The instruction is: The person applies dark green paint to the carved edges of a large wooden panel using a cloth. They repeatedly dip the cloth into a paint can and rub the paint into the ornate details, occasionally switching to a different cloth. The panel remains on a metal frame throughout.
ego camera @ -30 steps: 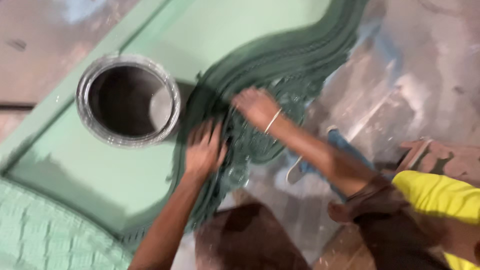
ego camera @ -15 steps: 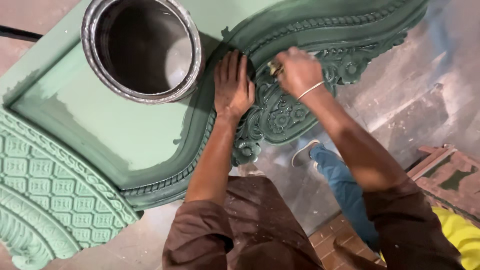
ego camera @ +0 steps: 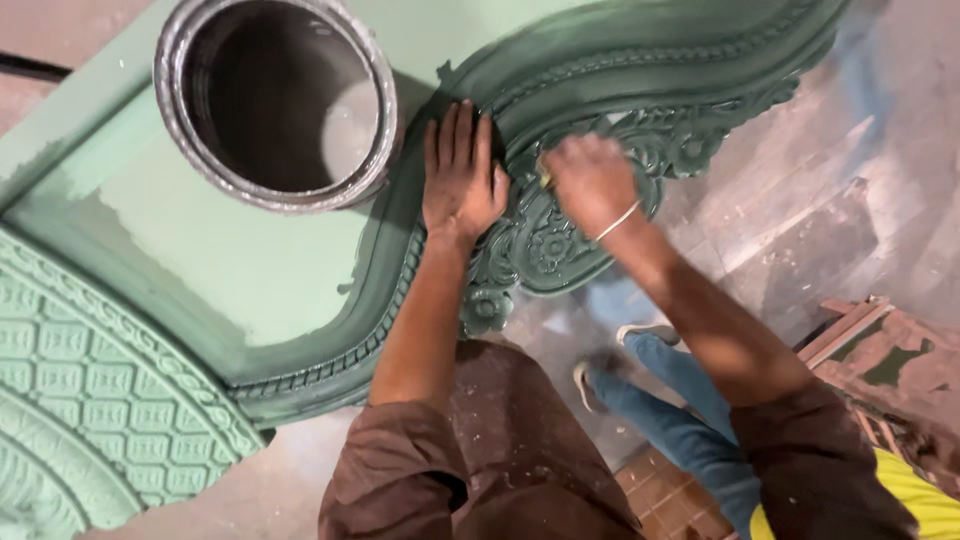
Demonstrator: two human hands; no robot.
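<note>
Big carved green panel [ego camera: 300, 270] fills left and far side. Metal paint can [ego camera: 275, 100] sits on it, far left. Left hand [ego camera: 462, 175] lies flat, fingers spread on carved trim. Right hand [ego camera: 592, 185], blurred, fingers closed on sth small & yellowish against the carving.

i see an open metal paint can [ego camera: 275, 100], a light green lattice-patterned panel [ego camera: 90, 400], and a paint-stained wooden frame [ego camera: 880, 360] lying nearby.

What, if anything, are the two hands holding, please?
The left hand holds nothing; it lies flat on the dark green carved frame. The right hand pinches something small and yellowish against the carving; the blur hides what.
</note>
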